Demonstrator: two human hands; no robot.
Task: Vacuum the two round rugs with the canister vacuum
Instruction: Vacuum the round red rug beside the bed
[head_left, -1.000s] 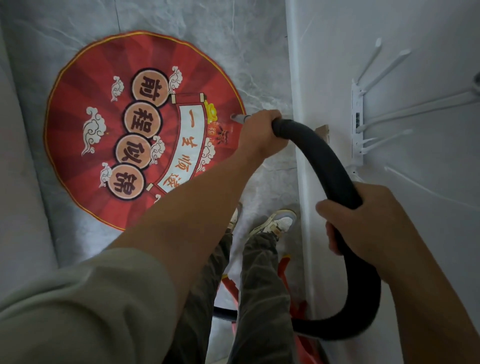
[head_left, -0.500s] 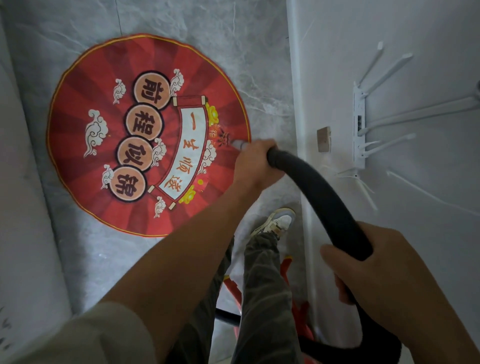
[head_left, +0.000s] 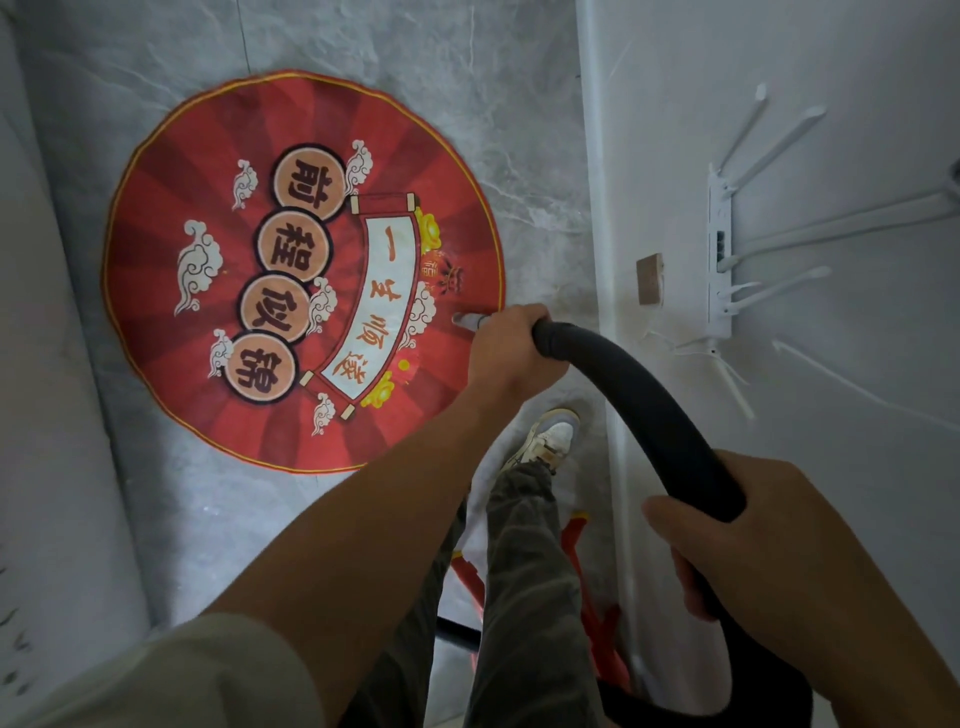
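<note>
One round red rug (head_left: 291, 270) shows clouds and characters, while left grip (head_left: 511, 353) and right grip (head_left: 779, 535) clasp a black hose (head_left: 649, 415).

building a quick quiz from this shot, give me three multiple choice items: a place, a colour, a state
1. The round rug is mainly: A blue, B red, C green.
2. The white router sits: A on the rug, B on the floor, C on the wall.
3. The right hand: A grips the black hose, B hangs free, C lies flat on the rug.
Answers: 1 B, red stripes fill it; 2 C, mounted on white wall; 3 A, fingers curl round it.
</note>
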